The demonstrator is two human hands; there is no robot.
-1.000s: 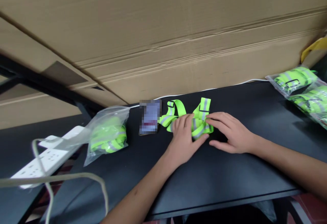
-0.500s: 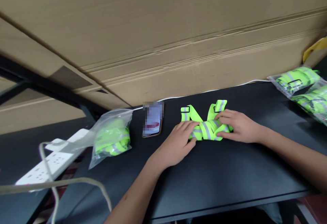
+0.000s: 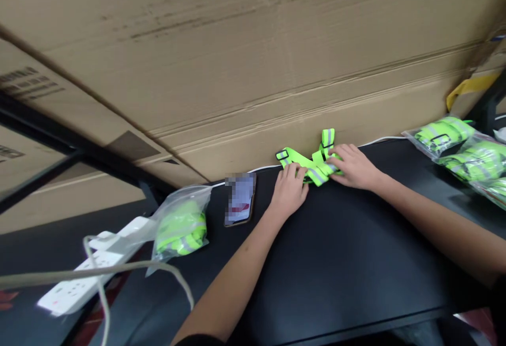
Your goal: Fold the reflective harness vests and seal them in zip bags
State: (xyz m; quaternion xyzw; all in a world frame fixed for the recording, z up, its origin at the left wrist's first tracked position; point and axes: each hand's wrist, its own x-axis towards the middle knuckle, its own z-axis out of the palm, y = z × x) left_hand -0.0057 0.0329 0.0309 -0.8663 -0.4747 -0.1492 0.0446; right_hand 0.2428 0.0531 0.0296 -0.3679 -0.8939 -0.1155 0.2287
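Black desk (image 3: pixel 336 262): reflective strap vest (image 3: pixel 316 173), light and limp, lies bunched near the far edge. Left hand (image 3: pixel 289 190) and right hand (image 3: pixel 353 167) rest fingers on it, grip unclear; best held at the crossed middle.

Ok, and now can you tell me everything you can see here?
reflective strap: one, neon green with grey stripes, on the table under both hands
phone: one, screen blurred, on the table left of the hands
plastic bags of neon straps: at least three, neon green inside, one left of the phone, the others at the right end
power strip: one, white, far left
cable: one, grey, across the power strip
black table: one, black, under everything
cardboard sheet: one, tan, behind the table
left hand: one, bare, on the strap
right hand: one, bare, on the strap
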